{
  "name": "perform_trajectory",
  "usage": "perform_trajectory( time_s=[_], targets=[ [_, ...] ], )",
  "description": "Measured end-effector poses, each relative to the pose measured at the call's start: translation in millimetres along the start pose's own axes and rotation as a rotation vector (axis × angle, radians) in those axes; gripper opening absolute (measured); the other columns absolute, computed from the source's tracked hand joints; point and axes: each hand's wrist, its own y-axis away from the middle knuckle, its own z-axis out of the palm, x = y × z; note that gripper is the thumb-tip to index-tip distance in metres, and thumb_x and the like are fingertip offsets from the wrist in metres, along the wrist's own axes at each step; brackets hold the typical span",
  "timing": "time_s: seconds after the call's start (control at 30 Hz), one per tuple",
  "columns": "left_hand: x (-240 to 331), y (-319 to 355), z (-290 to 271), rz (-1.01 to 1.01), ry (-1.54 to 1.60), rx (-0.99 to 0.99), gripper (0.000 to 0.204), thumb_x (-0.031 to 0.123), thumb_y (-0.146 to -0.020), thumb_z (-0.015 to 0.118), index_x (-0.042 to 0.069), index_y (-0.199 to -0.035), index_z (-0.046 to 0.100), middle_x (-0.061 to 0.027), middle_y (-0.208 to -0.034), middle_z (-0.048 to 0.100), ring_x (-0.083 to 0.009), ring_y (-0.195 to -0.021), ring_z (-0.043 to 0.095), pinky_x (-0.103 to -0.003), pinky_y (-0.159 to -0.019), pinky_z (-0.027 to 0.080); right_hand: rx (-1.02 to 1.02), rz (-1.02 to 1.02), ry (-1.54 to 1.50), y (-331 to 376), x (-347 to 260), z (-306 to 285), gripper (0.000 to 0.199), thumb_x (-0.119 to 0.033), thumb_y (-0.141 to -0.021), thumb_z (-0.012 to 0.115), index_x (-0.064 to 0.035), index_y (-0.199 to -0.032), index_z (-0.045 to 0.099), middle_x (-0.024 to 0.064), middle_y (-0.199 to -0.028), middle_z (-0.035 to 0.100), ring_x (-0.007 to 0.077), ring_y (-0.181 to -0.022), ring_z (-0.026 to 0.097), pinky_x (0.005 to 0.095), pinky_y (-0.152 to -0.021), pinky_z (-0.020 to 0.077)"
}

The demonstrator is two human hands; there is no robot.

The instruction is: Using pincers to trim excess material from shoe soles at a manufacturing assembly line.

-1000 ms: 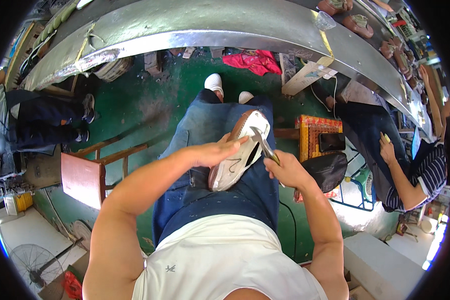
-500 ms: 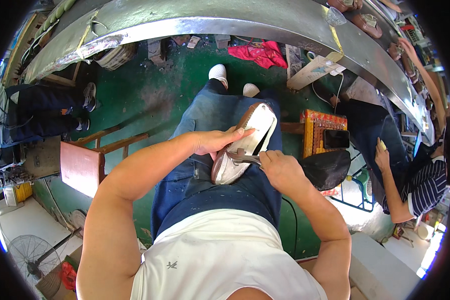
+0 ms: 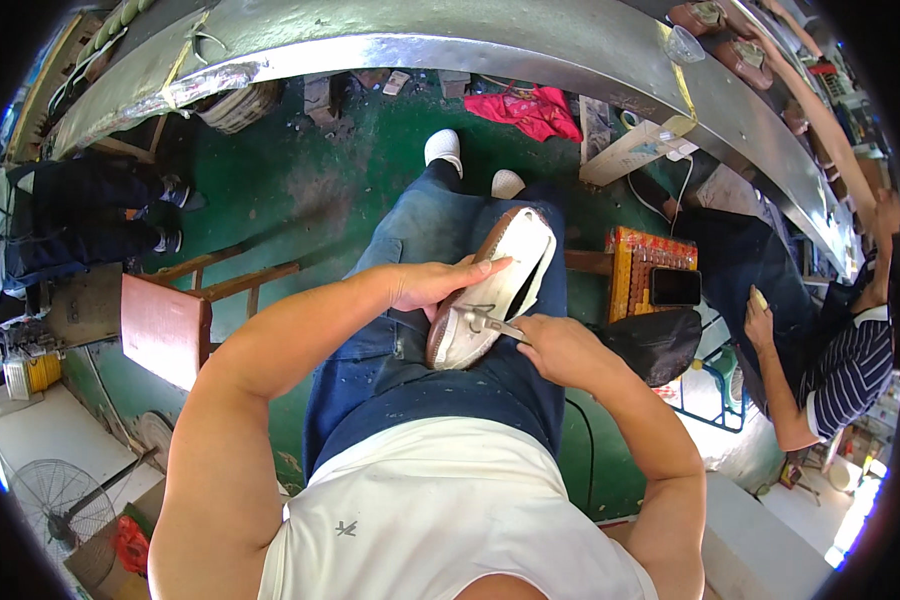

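Note:
On my lap lies a shoe (image 3: 520,240) with a brown edge, a white face turned up and a dark gap along its right side. My left hand (image 3: 438,284) grips its left edge, with the thumb laid on the white face. In my right hand (image 3: 562,350) is a hammer (image 3: 490,322), held by the handle, its metal head over the near end of the shoe. I cannot tell whether the head touches the surface.
A metal-edged bench (image 3: 390,50) spans the far side, with brown shoes (image 3: 742,62) at its right. At left stands a wooden stool (image 3: 165,325). To my right are a beaded orange seat (image 3: 630,265), a black phone (image 3: 676,286) and a seated co-worker (image 3: 840,385). A fan (image 3: 60,505) stands near left.
The hammer head has shifted slightly toward me and turned, and my right hand has changed its angle on the handle. My left hand and the shoe stay nearly still.

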Motion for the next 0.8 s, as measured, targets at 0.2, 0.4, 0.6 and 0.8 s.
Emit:
perform_trajectory(
  time_s=[0.2, 0.4, 0.6, 0.8],
  targets=[
    [-13.0, -2.5, -4.7, 0.033, 0.071, -0.068, 0.074, 0.078, -0.098, 0.026, 0.044, -0.163, 0.011, -0.0136, -0.167, 0.022, -0.0335, -0.144, 0.041, -0.049, -0.102, 0.052, -0.037, 0.018, 0.376, -4.7, -11.1, -9.2, 0.02, -0.02, -0.094, 0.063, -0.002, -0.102, 0.059, 0.0181, -0.094, 0.068, 0.0402, -0.088, 0.067, 0.0489, -0.073, 0.0536],
    [10.4, -0.5, 9.2, 0.046, -0.119, -0.009, 0.063, 0.042, -0.107, 0.037, 0.039, -0.164, 0.01, -0.0104, -0.171, 0.002, -0.0337, -0.153, 0.022, -0.052, -0.103, 0.051, -0.306, 0.393, -0.888, 37.5, 8.0, 29.2, 0.019, -0.021, -0.101, 0.063, -0.0041, -0.109, 0.064, 0.0082, -0.09, 0.071, 0.0176, -0.073, 0.068, 0.0317, -0.058, 0.0487],
    [-22.5, -6.6, 31.9, 0.26, -0.421, 0.23, 0.09, 0.011, -0.102, 0.056, 0.016, -0.164, -0.008, -0.022, -0.17, -0.009, -0.0314, -0.158, 0.004, -0.034, -0.124, 0.013, -0.354, 0.487, -1.273, 39.0, 26.3, 40.0, 0.018, -0.019, -0.101, 0.063, -0.0053, -0.112, 0.065, 0.0009, -0.093, 0.071, 0.0058, -0.078, 0.066, 0.0194, -0.05, 0.037],
    [-64.8, -16.0, 69.2, 0.313, 0.228, 0.509, 0.079, 0.021, -0.105, 0.057, 0.002, -0.163, 0.008, -0.0218, -0.16, 0.036, -0.026, -0.145, 0.04, -0.03, -0.118, 0.029, -0.45, 0.488, -1.195, 43.7, 24.0, 13.6, 0.027, -0.022, -0.1, 0.065, 0.0009, -0.114, 0.063, 0.0077, -0.098, 0.072, 0.0119, -0.083, 0.069, 0.0283, -0.061, 0.0591]
  ],
)
